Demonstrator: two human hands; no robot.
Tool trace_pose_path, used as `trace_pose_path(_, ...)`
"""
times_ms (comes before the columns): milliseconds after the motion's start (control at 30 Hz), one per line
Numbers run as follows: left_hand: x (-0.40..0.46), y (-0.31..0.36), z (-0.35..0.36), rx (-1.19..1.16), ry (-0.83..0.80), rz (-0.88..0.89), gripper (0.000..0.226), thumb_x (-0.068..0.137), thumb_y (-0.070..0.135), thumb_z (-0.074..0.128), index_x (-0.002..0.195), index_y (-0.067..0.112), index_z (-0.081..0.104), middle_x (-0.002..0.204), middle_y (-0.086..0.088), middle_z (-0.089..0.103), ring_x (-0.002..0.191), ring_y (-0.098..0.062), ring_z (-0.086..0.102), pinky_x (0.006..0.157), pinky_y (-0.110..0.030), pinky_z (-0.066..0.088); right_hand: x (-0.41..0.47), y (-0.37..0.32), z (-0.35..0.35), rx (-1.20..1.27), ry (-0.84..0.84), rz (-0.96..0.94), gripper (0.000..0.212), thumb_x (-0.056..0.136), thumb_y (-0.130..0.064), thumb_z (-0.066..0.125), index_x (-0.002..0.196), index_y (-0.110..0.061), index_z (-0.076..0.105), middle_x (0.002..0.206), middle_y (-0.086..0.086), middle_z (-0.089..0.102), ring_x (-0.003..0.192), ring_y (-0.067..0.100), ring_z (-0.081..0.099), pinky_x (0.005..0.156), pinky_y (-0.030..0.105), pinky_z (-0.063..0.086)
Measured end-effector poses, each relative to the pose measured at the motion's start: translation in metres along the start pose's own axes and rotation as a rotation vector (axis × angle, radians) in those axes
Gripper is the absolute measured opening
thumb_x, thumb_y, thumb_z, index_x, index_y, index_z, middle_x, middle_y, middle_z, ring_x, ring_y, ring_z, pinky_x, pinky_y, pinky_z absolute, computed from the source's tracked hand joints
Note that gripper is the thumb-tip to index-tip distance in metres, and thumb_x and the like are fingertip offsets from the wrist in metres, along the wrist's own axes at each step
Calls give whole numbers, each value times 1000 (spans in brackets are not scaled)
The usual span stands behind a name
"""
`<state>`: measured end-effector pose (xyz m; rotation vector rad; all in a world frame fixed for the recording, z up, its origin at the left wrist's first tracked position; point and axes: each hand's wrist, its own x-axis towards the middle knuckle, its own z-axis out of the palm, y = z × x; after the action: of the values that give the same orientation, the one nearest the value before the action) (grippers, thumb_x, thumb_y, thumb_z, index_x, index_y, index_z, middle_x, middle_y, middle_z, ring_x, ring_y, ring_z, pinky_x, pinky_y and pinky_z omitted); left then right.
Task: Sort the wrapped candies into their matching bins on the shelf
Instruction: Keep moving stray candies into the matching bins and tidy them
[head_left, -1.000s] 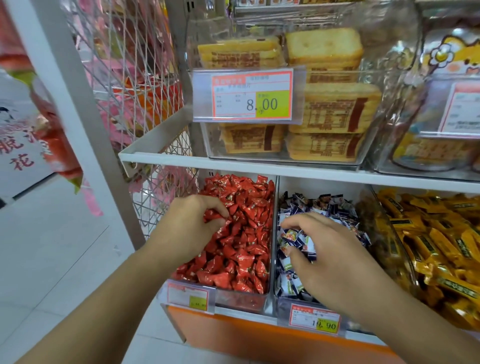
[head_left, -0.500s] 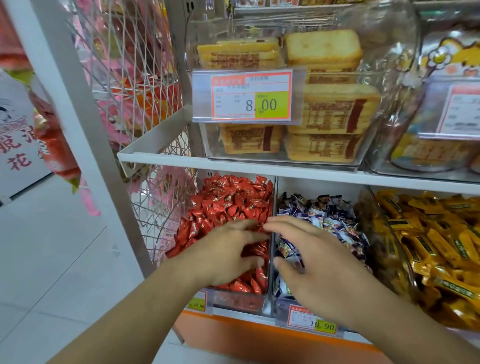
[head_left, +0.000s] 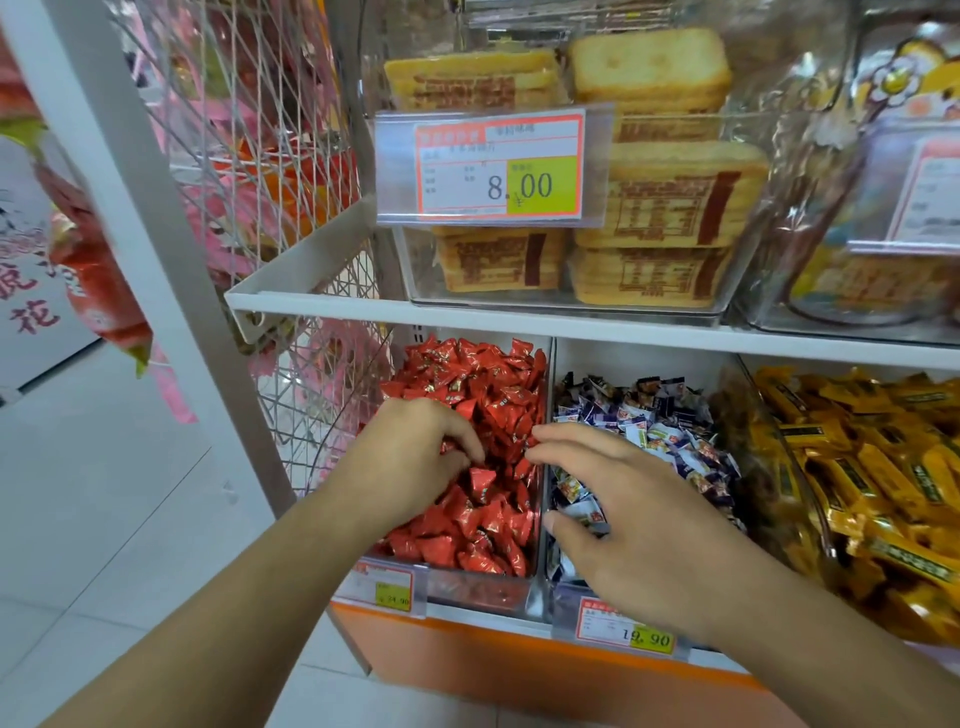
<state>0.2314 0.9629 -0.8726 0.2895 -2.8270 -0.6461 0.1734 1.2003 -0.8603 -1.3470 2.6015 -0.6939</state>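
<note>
Both hands are held over the bins: the left hand (head_left: 415, 457) is curled into the red candies (head_left: 483, 410), seemingly pinching some, while the right hand (head_left: 639, 525) is spread over the blue-and-white candies (head_left: 649, 421), fingertips crossing the divider (head_left: 545, 488). A wrapper could be dropped into the wrong bin if released there.

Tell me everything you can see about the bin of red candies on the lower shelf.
The red candy bin is a clear plastic box at the left end of the lower shelf, beside the bin of blue-and-white candies. It is heaped with small glossy red foil-wrapped candies, piled higher at the back. A price tag hangs on its front. The left hand digs its curled fingers into the pile; the right hand reaches its fingertips across the divider.
</note>
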Motion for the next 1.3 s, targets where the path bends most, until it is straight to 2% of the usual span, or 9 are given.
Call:
trace_pose_path(233,-2,-15,-11,31,131,2,16,95,21,71,103,33,78,116,12,67,107,-8,62,100,-29,49,0,-2,-1,-3,-7,6,52,104,-38,56,152,-46,38,157,-41,15,148,-12,12,111,6,5)
trace_pose_path(367,-8,-7,-15,92,-47,99,27,96,36,68,123,41,70,154,17,42,143,-8,36,121,-33,29,1,-2,0,-10,-2,8,52,103,-39,56,152,-45,38,157,-41,16,148,-11,12,111,7,4)
trace_pose_path(567,-13,11,4,126,-494,173,62,86,46,77,142,52,51,159,22,31,143,-4,35,119,-29,31,2,-2,1,-15,5,10,52,103,-40,56,152,-44,39,156,-41,17,147,-12,14,111,6,5)
trace_pose_path(767,-3,10,16,136,-297,145,36,81,27,83,113,41,73,114,20,59,106,-5,57,97,-32,50,1,-1,1,-10,5,3,51,103,-40,56,151,-45,40,157,-41,17,146,-12,13,106,2,3)
trace_pose_path(867,-1,3,19,101,-208,144,35,82,9,76,104,37,78,110,16,64,101,-5,61,97,-32,50,1,0,1,-4,7,1,52,103,-39,57,152,-44,40,157,-41,18,146,-13,14,106,1,3)
trace_pose_path(1067,3,-7,8,21,84,41,28,81,13,84,97,35,79,104,12,64,93,-7,60,90,-28,51,2,1,1,-1,4,7,51,102,-39,58,151,-45,41,156,-41,19,146,-14,14,102,-2,1)
trace_pose_path(1167,3,-11,-2,22,140,14,31,85,11,80,103,36,76,110,13,60,97,-7,59,90,-23,50,2,1,1,-3,2,6,52,102,-39,58,150,-45,42,156,-41,20,146,-14,15,106,1,2)
trace_pose_path(1233,-1,-13,-8,49,109,20,32,88,17,78,113,37,73,122,13,59,110,-8,58,101,-27,48,2,1,1,-5,1,6,52,102,-38,58,151,-45,42,156,-40,20,146,-13,15,109,4,4)
trace_pose_path(1300,-5,-10,-11,167,11,29,40,91,28,75,127,41,66,142,14,50,133,-11,47,117,-37,34,2,0,0,-4,-3,9,52,102,-38,59,151,-44,42,157,-39,20,147,-11,15,113,8,6)
